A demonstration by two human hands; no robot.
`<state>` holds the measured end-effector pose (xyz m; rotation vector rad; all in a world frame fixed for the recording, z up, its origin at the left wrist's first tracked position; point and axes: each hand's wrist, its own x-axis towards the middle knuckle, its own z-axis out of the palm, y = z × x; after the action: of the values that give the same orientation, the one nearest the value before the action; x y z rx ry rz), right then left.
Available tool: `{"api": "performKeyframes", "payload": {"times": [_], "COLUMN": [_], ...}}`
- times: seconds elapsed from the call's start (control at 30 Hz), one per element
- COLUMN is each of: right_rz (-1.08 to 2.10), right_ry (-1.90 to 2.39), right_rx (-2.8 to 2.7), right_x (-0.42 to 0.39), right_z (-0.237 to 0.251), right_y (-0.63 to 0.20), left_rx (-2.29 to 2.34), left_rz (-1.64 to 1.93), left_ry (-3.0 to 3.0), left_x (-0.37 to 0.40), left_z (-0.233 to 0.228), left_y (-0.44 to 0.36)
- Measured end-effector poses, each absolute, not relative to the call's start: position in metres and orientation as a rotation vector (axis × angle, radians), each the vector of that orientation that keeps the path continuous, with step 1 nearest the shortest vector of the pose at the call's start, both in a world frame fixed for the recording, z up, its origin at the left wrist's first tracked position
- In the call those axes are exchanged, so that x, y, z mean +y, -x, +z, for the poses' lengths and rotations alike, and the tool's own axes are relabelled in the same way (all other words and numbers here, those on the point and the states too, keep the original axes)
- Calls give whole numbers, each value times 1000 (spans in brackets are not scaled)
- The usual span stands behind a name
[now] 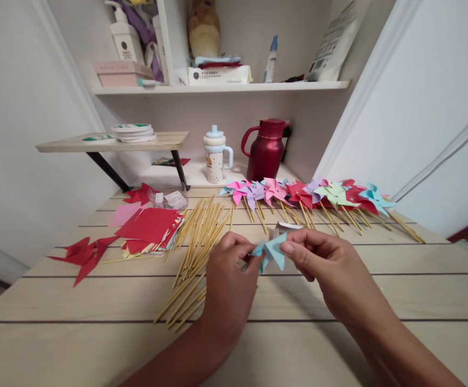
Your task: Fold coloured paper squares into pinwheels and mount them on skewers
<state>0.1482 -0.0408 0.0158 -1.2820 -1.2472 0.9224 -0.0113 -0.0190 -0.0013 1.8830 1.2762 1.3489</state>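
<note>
A light blue paper pinwheel (274,251), partly folded, is held up between my two hands above the table's middle. My left hand (234,269) pinches its left side, and the fingers hide part of the paper there. On the other side, my right hand (318,255) grips a pointed blade of it between thumb and fingers. Thin wooden sticks (197,236) lie in a loose pile just left of and behind my left hand. Behind both hands, finished pinwheels (298,193) on sticks form a row in several colours.
A stack of coloured paper squares (149,228) and a red paper pinwheel (84,257) lie at the left. Small clear packets (171,200) sit behind the stack. A red thermos jug (266,150) and a speckled cup (215,158) stand at the back, near a small raised shelf (60,144).
</note>
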Motion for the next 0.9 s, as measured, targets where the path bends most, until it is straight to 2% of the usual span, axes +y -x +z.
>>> {"api": "performKeyframes", "payload": {"times": [0.27,0.53,0.7,0.9], "right_rz": [836,716,674,720], "right_ry": [1308,1336,1353,1357], "right_rx": [-1307,-1325,-1331,-1335], "right_x": [-41,-41,-40,-38], "right_z": [15,16,15,14], "right_y": [-149,-150,-149,-148], "left_rx": [1045,1085,1126,1210], "left_rz": [1088,1032,1042,1182], "left_ry": [-1364,-1105,-1124,-1433], "left_x": [-15,-15,-14,-13], "left_z": [-2,1,0,-2], "left_y": [10,9,9,12]}}
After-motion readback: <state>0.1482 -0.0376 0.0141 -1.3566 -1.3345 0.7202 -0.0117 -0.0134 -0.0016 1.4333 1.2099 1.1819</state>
